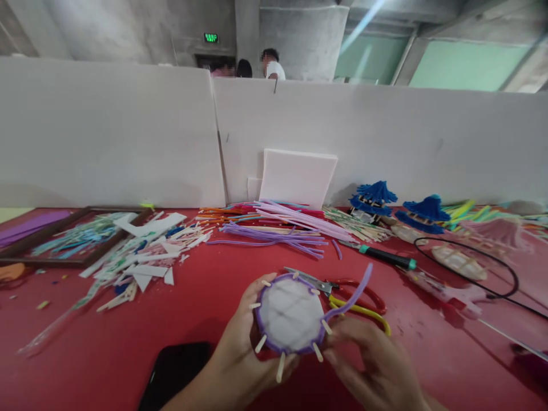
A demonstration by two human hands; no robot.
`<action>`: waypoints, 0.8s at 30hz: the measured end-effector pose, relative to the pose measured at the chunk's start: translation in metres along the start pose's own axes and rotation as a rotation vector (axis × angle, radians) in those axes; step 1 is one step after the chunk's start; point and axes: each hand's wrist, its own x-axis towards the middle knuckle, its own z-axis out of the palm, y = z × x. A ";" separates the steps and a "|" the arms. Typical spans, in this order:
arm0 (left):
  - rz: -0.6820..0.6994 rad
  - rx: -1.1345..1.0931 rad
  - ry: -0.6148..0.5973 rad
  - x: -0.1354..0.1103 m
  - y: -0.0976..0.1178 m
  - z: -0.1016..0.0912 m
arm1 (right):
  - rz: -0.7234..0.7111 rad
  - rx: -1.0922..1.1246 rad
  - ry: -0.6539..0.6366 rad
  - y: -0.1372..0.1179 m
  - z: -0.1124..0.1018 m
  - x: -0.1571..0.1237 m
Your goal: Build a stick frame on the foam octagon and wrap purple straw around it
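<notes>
My left hand (242, 348) is wrapped around a round white piece (291, 314) with short wooden sticks poking out around its edge. A purple pipe cleaner (351, 299) winds around the rim between the sticks, and its loose end sticks up to the right. At the lower right of the rim, my right hand (370, 357) is closed, thumb and forefinger by a stick and the pipe cleaner; exactly what they pinch is hidden. Scissors (359, 302) with red and yellow handles lie just behind the round piece.
Purple pipe cleaners (278, 237) lie in bundles at the back. Paper scraps (149, 257) and a frame (81, 262) are on the left, a black phone (175, 371) in front. Blue roof-like models (372, 200), a screwdriver-like tool (387, 257) and a pink glue gun (454, 291) with a cable are right.
</notes>
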 end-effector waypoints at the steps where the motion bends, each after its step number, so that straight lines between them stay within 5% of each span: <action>1: 0.006 0.014 0.002 0.000 -0.001 -0.001 | 0.007 -0.031 0.036 0.003 -0.003 -0.002; 10: -0.052 0.013 -0.059 0.002 0.003 -0.006 | -0.072 -0.313 -0.041 0.013 -0.016 0.005; 16: -0.166 -0.299 -0.074 0.005 0.002 -0.009 | -0.137 -0.546 -0.015 0.012 -0.013 0.003; 24: -0.333 -0.363 -0.055 0.010 -0.002 -0.009 | -0.107 -0.287 -0.154 0.004 0.002 -0.001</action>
